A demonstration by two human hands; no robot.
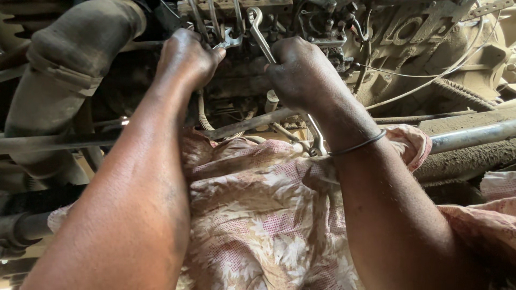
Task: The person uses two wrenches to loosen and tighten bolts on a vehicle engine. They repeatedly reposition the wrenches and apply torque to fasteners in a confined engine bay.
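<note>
Steel spanners (262, 36) on the injector pipe fittings (226, 24): left hand (185, 56) and right hand (301, 70) each clamp one, mid-turn; counter-holding needed next.

I see a pink-and-cream floral cloth (258, 215), silver-grey spanners (260, 35), and a dust-brown, possibly rusted, engine block (430, 48).

Left hand (188, 56): fingers curled out of sight, small spanner (230, 40) shaft buried in fist, only open end shows. Right hand (301, 72) covers mid-shaft of long spanner (259, 32); lower end blurred vs cloth (258, 215). Fitting under spanner heads too dark/cluttered to tell. Both forearms cut by bottom edge. Big hose (70, 64) cut off at left.
</note>
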